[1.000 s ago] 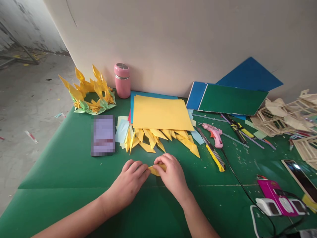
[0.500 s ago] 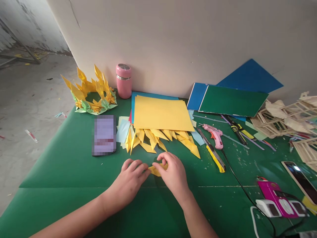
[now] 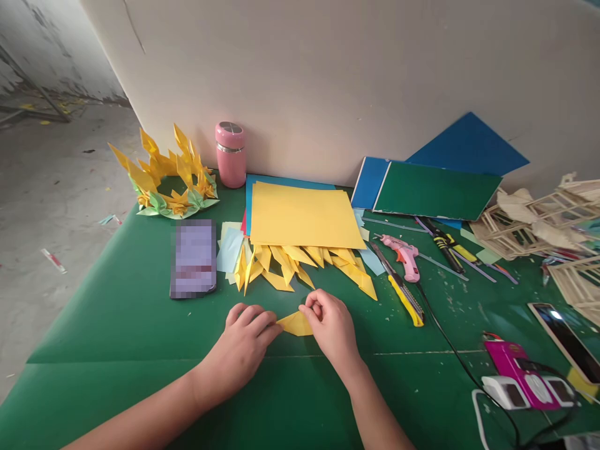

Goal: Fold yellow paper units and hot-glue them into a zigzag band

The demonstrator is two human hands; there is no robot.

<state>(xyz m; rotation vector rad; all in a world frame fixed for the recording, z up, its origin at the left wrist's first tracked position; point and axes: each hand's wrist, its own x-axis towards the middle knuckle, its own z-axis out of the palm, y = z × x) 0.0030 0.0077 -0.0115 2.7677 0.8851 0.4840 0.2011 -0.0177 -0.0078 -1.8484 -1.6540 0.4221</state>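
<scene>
Between my two hands a small folded yellow paper (image 3: 296, 324) lies low over the green table (image 3: 140, 337). My left hand (image 3: 250, 334) pinches its left tip between thumb and fingers. At the other end, the thumb and curled fingers of my right hand (image 3: 330, 322) grip the paper's right edge and cover part of it. Just beyond my hands is a row of folded yellow paper pieces (image 3: 285, 265), partly under a stack of yellow sheets (image 3: 304, 215).
A yellow and green paper crown (image 3: 175, 181), a pink flask (image 3: 230, 156) and a phone (image 3: 194, 256) stand or lie left. Rightward are a utility knife (image 3: 405, 297), a pink glue gun (image 3: 403, 253), a corded magenta device (image 3: 520, 372), another phone (image 3: 567, 340) and wooden frames (image 3: 510, 231).
My right thumb has drawn back to the right edge of the folded paper, so more of the paper shows. My left hand keeps its pinch; the view has shifted slightly.
</scene>
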